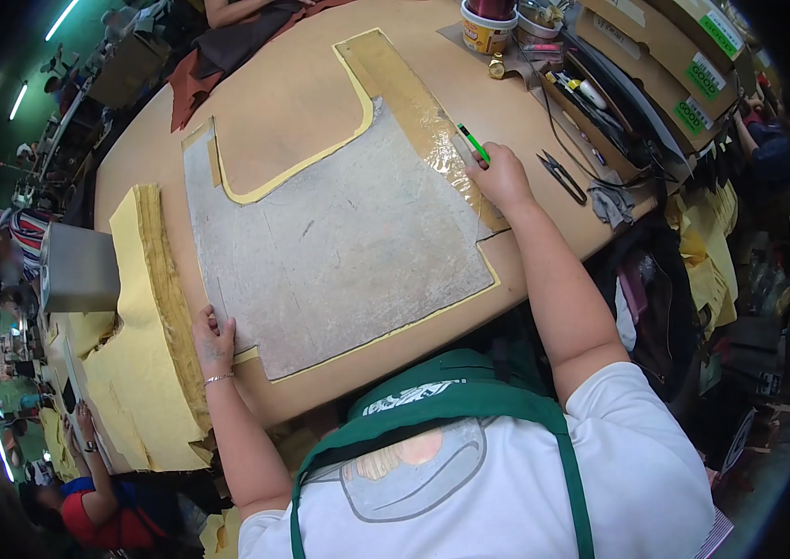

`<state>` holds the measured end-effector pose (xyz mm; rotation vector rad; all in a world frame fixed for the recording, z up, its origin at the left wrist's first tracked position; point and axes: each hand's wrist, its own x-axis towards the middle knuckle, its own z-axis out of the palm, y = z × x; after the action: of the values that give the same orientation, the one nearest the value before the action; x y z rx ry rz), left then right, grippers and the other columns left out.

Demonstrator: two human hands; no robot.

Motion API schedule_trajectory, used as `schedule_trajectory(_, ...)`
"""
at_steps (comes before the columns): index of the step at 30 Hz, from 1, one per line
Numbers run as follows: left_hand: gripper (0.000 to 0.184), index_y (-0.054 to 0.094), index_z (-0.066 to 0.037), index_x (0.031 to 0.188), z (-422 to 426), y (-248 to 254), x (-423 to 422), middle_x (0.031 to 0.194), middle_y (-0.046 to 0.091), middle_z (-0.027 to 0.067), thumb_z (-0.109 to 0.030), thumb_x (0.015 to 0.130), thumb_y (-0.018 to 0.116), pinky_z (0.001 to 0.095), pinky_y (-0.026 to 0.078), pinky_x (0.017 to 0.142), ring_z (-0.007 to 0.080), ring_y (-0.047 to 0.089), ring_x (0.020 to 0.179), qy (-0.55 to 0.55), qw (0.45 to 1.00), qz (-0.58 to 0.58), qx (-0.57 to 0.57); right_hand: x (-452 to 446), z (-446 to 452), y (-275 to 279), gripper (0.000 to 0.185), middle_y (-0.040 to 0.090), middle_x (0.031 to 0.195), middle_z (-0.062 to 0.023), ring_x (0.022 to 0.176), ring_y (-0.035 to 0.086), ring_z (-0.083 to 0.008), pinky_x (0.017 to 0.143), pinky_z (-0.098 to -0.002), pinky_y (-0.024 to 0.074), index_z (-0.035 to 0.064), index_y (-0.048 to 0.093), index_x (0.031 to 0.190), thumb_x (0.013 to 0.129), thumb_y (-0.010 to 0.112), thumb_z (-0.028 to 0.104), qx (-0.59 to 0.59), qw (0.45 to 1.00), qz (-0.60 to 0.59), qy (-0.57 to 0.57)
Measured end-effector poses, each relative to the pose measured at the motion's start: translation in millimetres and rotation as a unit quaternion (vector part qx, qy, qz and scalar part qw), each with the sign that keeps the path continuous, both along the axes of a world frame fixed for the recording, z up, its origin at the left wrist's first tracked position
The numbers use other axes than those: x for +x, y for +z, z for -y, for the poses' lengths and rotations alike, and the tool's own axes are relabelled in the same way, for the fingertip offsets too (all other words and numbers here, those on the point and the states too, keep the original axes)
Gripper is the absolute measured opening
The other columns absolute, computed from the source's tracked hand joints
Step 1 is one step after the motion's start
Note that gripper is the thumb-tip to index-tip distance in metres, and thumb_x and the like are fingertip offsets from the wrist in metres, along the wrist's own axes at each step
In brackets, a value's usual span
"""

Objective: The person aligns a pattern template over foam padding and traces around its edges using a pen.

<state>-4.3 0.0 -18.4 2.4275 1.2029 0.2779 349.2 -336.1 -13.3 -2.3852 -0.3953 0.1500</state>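
Observation:
A large grey template (339,242) lies flat on yellow material (395,333), whose edge shows around the template's outline. Brown tape covers the template's upper right arm. My left hand (215,340) rests at the lower left edge of the template, its fingers bent over the border; whether it grips anything is hidden. On the right side, my right hand (499,175) holds a green pen (472,141) between its fingers, beside the taped edge.
Thick yellow sheets (148,373) hang over the table's left side. Black snips (563,177), a grey cloth (612,203), a tool box (590,112) and a tub (486,33) sit at the right. Dark leather (227,47) and a co-worker's arm (241,11) are at the far edge.

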Motion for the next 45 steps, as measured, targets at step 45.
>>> schedule_trajectory(45, 0.072, 0.040, 0.000, 0.112, -19.6, 57.1, -5.7, 0.116, 0.043, 0.0155, -0.025, 0.055, 0.078, 0.0342, 0.043, 0.085, 0.0288, 0.048, 0.105, -0.148, 0.944, -0.294, -0.012, -290.9, -230.6, -12.9, 0.014, 0.055, 0.067, -0.0105, 0.062, 0.052, -0.0136, 0.061, -0.0256, 0.0427, 0.0026, 0.052, 0.080, 0.079, 0.058, 0.015, 0.224, 0.865, -0.170, 0.415)
